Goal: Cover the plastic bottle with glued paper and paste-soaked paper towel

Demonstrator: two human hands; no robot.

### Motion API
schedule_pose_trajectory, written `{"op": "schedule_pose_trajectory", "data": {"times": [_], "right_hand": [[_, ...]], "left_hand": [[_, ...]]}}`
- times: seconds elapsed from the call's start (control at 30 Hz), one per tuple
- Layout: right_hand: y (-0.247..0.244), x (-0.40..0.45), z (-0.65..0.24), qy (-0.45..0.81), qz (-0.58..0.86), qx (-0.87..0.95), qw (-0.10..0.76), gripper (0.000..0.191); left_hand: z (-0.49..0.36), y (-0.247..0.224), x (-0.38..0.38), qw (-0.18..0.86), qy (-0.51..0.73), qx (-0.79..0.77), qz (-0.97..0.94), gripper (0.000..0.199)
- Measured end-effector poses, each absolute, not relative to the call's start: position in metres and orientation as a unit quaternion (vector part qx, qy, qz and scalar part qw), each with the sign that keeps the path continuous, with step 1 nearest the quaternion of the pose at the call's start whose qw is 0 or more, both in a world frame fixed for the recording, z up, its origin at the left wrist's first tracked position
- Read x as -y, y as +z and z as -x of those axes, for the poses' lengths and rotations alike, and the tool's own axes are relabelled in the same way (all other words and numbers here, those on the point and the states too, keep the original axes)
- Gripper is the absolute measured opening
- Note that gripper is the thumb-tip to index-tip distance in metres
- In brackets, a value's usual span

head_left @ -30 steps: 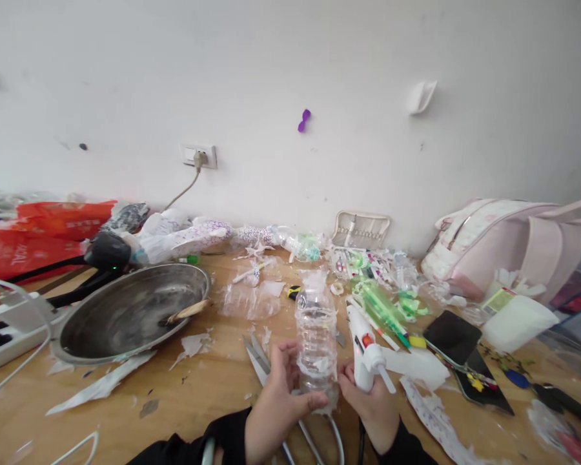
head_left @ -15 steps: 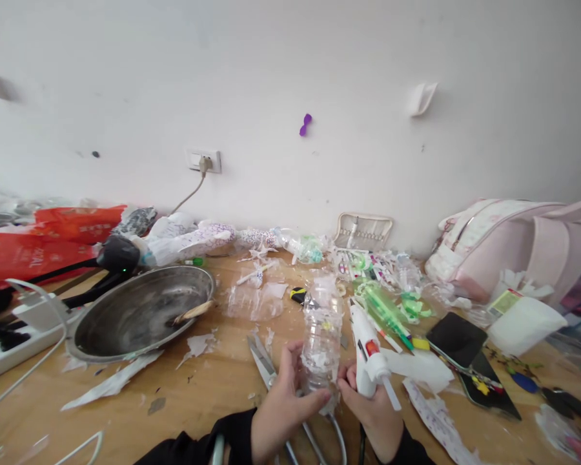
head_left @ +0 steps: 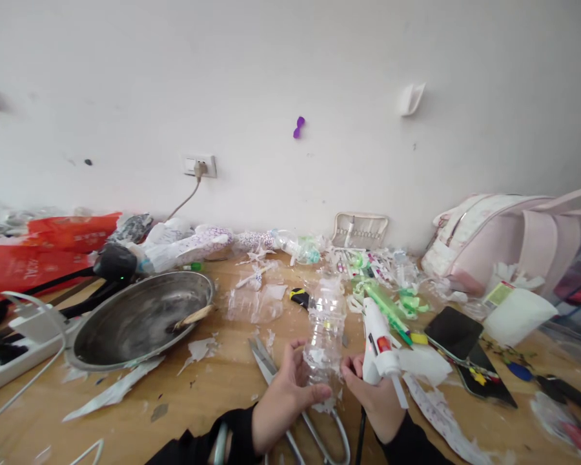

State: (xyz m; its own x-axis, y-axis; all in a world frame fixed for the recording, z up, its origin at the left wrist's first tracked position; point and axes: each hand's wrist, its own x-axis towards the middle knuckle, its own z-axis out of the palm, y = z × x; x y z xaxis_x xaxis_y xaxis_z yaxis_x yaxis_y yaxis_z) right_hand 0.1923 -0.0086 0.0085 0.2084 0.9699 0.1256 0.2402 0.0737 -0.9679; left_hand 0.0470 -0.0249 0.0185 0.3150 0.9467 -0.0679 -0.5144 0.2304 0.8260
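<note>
My left hand [head_left: 290, 387] is wrapped round the lower part of a clear plastic bottle [head_left: 326, 316], with the thumb across its near side. The bottle stands roughly upright, and whitish patches show on it. In my right hand [head_left: 375, 394] is a white glue gun [head_left: 380, 342], nozzle pointing away and a glue stick jutting from its back. The right fingertips are close beside the bottle; whether they touch it I cannot tell. Under my left hand lie large scissors [head_left: 266, 361] with open blades, partly hidden by the hand.
A metal basin [head_left: 90, 336] with a wooden-handled tool stands left, beside a power strip [head_left: 24, 358]. Behind the bottle are a yellow-black cutter [head_left: 299, 297] and plastic scraps. Phones [head_left: 455, 332], a white cup [head_left: 520, 316] and a pink bag [head_left: 481, 242] occupy the right.
The glue gun and my right hand have shifted slightly right relative to the bottle. My left hand keeps its hold. The whole view has turned a little.
</note>
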Motion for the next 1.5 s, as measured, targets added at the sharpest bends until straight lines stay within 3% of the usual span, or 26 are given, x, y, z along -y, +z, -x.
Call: {"op": "schedule_pose_trajectory", "data": {"times": [0.37,0.7,1.17,1.5], "right_hand": [[0.012,0.022,-0.194,0.372,0.500,0.588,0.516,0.026],[0.005,0.021,-0.185,0.413,0.522,0.552,0.502,0.034],[-0.003,0.012,-0.207,0.383,0.523,0.557,0.519,0.037],[0.018,0.017,-0.209,0.346,0.523,0.514,0.585,0.034]], "left_hand": [[-0.040,0.010,0.024,0.723,0.510,-0.298,-0.358,0.059],[-0.048,0.009,0.025,0.720,0.499,-0.303,-0.375,0.066],[-0.045,0.009,0.027,0.712,0.493,-0.281,-0.413,0.050],[-0.046,0.017,0.033,0.755,0.508,-0.289,-0.297,0.038]]}}
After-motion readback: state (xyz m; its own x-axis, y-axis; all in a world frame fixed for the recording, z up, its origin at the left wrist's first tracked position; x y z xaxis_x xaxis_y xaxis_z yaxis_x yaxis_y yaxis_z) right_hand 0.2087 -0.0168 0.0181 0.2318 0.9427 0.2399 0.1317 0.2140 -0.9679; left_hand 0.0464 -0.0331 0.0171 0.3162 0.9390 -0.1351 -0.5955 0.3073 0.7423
